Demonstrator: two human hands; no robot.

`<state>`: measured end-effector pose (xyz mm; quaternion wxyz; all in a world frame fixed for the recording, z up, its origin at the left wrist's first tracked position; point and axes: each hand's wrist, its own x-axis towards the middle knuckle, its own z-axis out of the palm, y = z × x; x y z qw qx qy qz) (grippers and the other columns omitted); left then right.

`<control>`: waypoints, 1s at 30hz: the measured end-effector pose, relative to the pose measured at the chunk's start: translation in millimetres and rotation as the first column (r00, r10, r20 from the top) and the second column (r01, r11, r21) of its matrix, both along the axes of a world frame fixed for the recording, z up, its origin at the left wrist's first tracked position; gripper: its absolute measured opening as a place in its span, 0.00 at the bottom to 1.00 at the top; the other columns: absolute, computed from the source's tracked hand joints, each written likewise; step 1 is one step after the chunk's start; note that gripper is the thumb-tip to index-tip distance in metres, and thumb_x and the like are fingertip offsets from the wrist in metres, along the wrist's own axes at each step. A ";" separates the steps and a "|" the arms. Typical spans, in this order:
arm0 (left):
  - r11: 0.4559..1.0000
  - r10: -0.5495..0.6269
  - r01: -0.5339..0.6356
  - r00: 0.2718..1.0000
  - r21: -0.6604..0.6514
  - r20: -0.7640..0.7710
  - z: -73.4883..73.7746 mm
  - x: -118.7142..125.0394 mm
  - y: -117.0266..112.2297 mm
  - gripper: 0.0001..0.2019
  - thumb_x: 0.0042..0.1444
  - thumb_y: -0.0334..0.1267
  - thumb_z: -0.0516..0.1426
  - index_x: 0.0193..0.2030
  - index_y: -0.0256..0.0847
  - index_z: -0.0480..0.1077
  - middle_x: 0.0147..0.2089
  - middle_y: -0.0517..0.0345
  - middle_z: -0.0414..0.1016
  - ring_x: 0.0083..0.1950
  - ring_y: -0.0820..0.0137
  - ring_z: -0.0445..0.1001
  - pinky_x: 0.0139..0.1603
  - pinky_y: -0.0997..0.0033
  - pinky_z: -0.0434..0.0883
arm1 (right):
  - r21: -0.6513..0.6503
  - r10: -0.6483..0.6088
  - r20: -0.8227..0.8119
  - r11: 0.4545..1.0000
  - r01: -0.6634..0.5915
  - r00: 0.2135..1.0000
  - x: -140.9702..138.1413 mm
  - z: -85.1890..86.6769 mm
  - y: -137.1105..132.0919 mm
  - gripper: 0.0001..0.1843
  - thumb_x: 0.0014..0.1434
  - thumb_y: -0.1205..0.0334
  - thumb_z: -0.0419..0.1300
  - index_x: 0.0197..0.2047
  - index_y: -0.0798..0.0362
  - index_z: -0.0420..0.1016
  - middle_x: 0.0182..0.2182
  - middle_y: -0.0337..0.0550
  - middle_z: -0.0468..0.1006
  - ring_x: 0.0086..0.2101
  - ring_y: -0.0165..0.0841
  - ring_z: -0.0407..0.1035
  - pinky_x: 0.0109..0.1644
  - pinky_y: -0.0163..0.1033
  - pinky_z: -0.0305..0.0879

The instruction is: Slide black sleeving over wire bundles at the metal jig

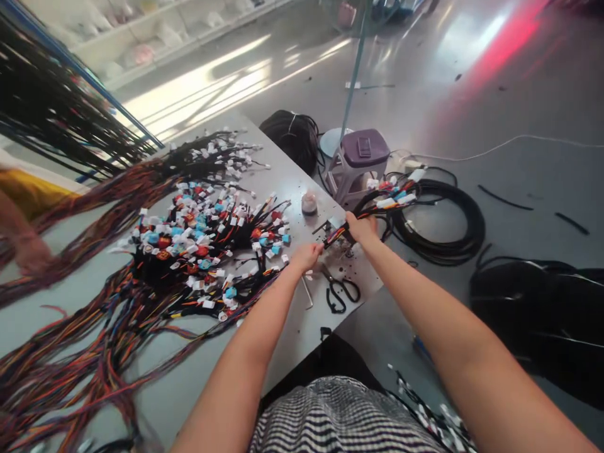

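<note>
A wire harness (337, 234) with black sleeving and coloured wires stretches between my two hands above the table corner. My left hand (307, 257) pinches it at its near end. Farther right, my right hand (362, 228) is wrapped round the same bundle, and its white, red and blue connectors (396, 196) stick out beyond the fingers past the table edge. Beneath my hands sits a small fixture, mostly hidden. Black-handled scissors (343, 292) lie close by on the table, with a thin bent metal rod (307, 292) to their left.
Piles of harnesses with connectors (198, 233) cover the table's left side. A small jar (309, 203) stands near the far edge. Beyond are a purple-topped stool (365, 148) and black coils (472, 220) on the floor. At far left is another person's hand (33, 255).
</note>
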<state>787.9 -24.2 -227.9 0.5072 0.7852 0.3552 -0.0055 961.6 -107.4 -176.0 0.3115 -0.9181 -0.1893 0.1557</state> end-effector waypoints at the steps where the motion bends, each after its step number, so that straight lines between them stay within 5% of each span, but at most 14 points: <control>1: 1.000 -0.017 0.016 1.000 -0.021 -0.022 -4.8 2.6 1.1 0.18 0.61 0.46 0.52 0.25 0.39 0.72 0.25 0.54 0.71 0.34 0.64 0.69 0.39 0.70 0.64 | -0.082 0.022 0.010 0.996 -0.021 1.000 4.1 2.4 3.6 0.18 0.61 0.55 0.54 0.38 0.62 0.78 0.41 0.60 0.77 0.48 0.51 0.70 0.56 0.53 0.60; 4: 0.997 -0.012 0.009 0.999 -0.077 -0.035 -12.8 4.2 3.0 0.17 0.60 0.47 0.52 0.31 0.37 0.73 0.26 0.57 0.70 0.31 0.67 0.68 0.37 0.71 0.64 | -0.238 0.149 -0.005 0.960 -0.146 0.989 6.0 15.1 -1.9 0.24 0.61 0.46 0.56 0.39 0.60 0.78 0.41 0.60 0.77 0.48 0.50 0.70 0.53 0.49 0.62; 7: 0.989 0.071 -0.067 0.997 -0.129 0.028 -12.4 6.4 3.9 0.13 0.57 0.44 0.55 0.41 0.36 0.71 0.32 0.57 0.72 0.32 0.70 0.68 0.37 0.72 0.66 | -0.208 0.247 0.059 0.951 -0.230 0.967 -29.3 19.5 -27.4 0.24 0.63 0.43 0.53 0.39 0.58 0.76 0.38 0.55 0.76 0.42 0.43 0.71 0.46 0.42 0.64; 9: 0.977 0.096 -0.077 0.992 -0.200 0.084 -10.5 9.6 3.2 0.12 0.56 0.40 0.56 0.44 0.36 0.71 0.37 0.55 0.74 0.31 0.72 0.69 0.38 0.72 0.67 | -0.203 0.337 0.018 0.923 -0.326 0.941 -78.0 8.6 -46.2 0.20 0.67 0.50 0.49 0.38 0.56 0.75 0.36 0.50 0.76 0.38 0.38 0.71 0.42 0.39 0.63; 11: 0.953 0.106 -0.066 0.987 -0.295 0.120 -9.0 12.5 1.6 0.14 0.56 0.39 0.56 0.47 0.36 0.71 0.37 0.56 0.74 0.29 0.73 0.69 0.36 0.72 0.67 | -0.305 0.473 -0.167 0.810 -0.501 0.865 -133.7 -11.9 -58.7 0.15 0.64 0.54 0.53 0.41 0.56 0.75 0.37 0.50 0.77 0.36 0.38 0.72 0.41 0.39 0.64; 13: 0.913 0.104 -0.051 0.989 -0.405 0.109 -8.2 13.7 0.3 0.18 0.58 0.41 0.55 0.53 0.36 0.70 0.31 0.58 0.73 0.24 0.74 0.66 0.30 0.74 0.65 | -0.379 0.530 -0.283 0.704 -0.601 0.799 -179.4 -34.1 -62.0 0.18 0.60 0.58 0.59 0.51 0.58 0.71 0.43 0.54 0.75 0.41 0.42 0.72 0.42 0.41 0.65; 15: 0.861 0.087 -0.044 0.994 -0.506 0.063 -7.6 13.5 0.2 0.23 0.59 0.44 0.55 0.58 0.35 0.68 0.24 0.60 0.70 0.21 0.75 0.62 0.23 0.76 0.58 | -0.402 0.535 -0.317 0.672 -0.622 0.783 -204.8 -50.1 -58.6 0.22 0.61 0.64 0.56 0.58 0.60 0.65 0.48 0.58 0.72 0.45 0.44 0.71 0.43 0.42 0.67; 19: 0.789 0.137 -0.108 0.991 -0.605 0.001 -5.6 12.9 2.6 0.27 0.58 0.46 0.57 0.61 0.33 0.66 0.19 0.63 0.66 0.18 0.76 0.58 0.19 0.79 0.51 | -0.376 0.493 -0.311 0.721 -0.582 0.812 -210.0 -59.5 -49.7 0.23 0.59 0.73 0.52 0.59 0.62 0.63 0.48 0.58 0.72 0.47 0.43 0.71 0.47 0.41 0.66; 24: 0.727 0.200 -0.155 0.980 -0.669 -0.009 -5.5 12.6 3.9 0.28 0.54 0.46 0.60 0.59 0.34 0.68 0.20 0.62 0.66 0.19 0.76 0.60 0.18 0.79 0.48 | -0.276 0.391 -0.356 0.824 -0.495 0.849 -207.4 -69.0 -58.0 0.15 0.61 0.68 0.53 0.50 0.59 0.72 0.46 0.55 0.74 0.46 0.41 0.71 0.48 0.39 0.65; 30: 0.745 0.261 -0.181 0.965 -0.642 0.031 -12.3 10.1 -2.2 0.27 0.53 0.49 0.61 0.57 0.36 0.70 0.19 0.65 0.64 0.19 0.77 0.59 0.18 0.79 0.50 | -0.012 0.244 -0.493 0.958 -0.287 0.835 -177.5 -72.6 -124.7 0.19 0.63 0.55 0.50 0.38 0.56 0.80 0.34 0.48 0.79 0.38 0.41 0.73 0.44 0.40 0.65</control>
